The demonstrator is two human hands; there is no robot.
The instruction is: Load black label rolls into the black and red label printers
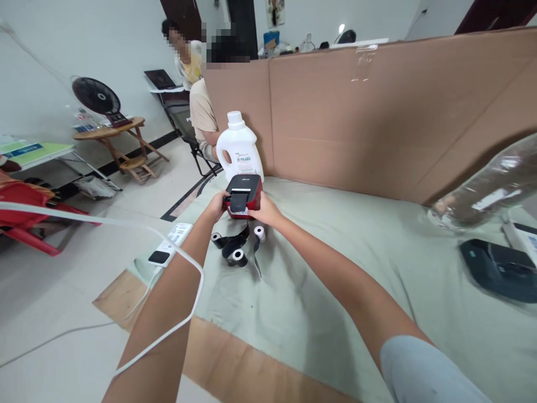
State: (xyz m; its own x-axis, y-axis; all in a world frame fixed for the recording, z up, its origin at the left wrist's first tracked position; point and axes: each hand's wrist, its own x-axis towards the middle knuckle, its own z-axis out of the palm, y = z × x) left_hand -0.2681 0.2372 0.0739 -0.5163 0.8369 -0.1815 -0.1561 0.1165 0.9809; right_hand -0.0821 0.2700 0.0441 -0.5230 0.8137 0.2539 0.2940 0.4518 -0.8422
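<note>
A small red and black label printer (243, 193) stands on the pale green cloth (335, 268). My left hand (217, 205) grips its left side and my right hand (265, 210) grips its right side, fingers curled round the casing. Just in front of the printer lie black ribbon rolls (235, 246) with loose black tape trailing from them. A white detergent bottle (239, 148) stands upright right behind the printer.
A tall cardboard wall (377, 112) runs along the far edge of the cloth. A black device (499, 268) and a clear plastic bag (486, 187) lie at the right. A white power strip (170, 243) sits at the left edge. A seated person (201, 112) is behind the bottle.
</note>
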